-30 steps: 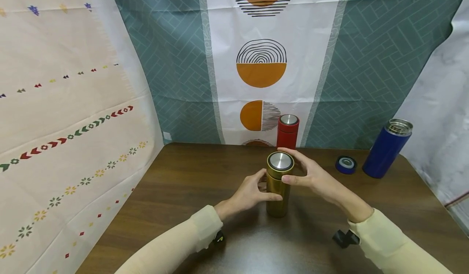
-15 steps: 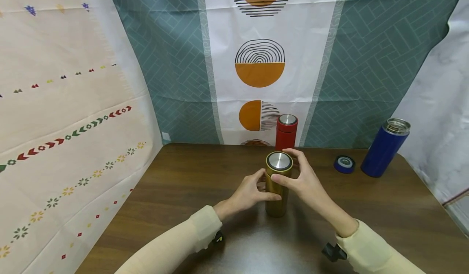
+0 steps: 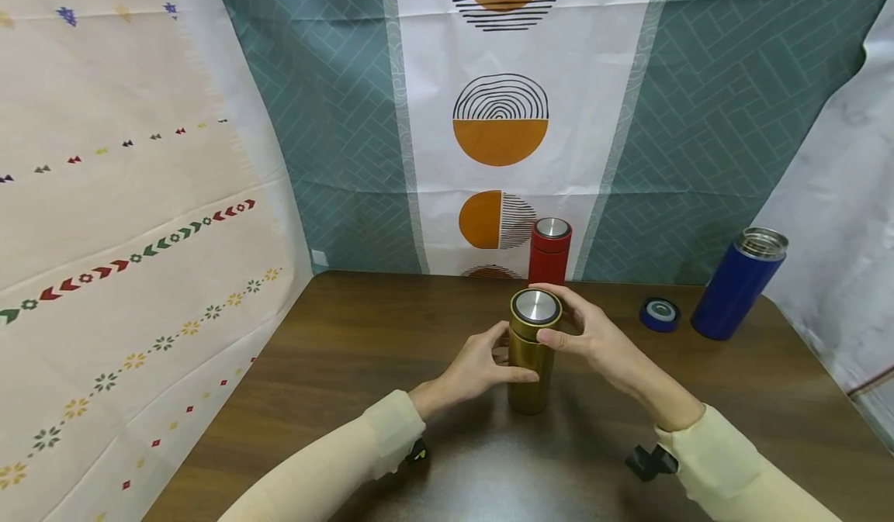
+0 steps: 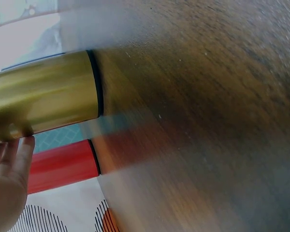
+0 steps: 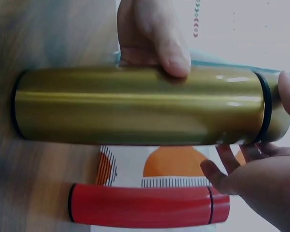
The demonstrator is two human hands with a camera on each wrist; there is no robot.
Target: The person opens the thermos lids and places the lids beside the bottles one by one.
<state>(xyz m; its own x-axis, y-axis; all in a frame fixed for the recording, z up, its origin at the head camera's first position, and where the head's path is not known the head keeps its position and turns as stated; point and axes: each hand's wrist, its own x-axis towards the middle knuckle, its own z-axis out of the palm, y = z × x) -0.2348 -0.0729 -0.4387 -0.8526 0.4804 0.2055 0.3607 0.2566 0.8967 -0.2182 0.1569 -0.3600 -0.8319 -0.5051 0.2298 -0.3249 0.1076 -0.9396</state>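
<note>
On the glossy wood-grain tabletop [image 3: 391, 312], a gold vacuum flask [image 3: 528, 351] stands upright — its body gripped by the left hand [image 3: 471, 371], its lid [image 3: 535, 306] pinched by the right hand [image 3: 590, 342]. The body is probably best kept firm and vertical, the lid evenly held. The tabletop is backed by a teal-and-white hanging [image 3: 328, 119].
</note>
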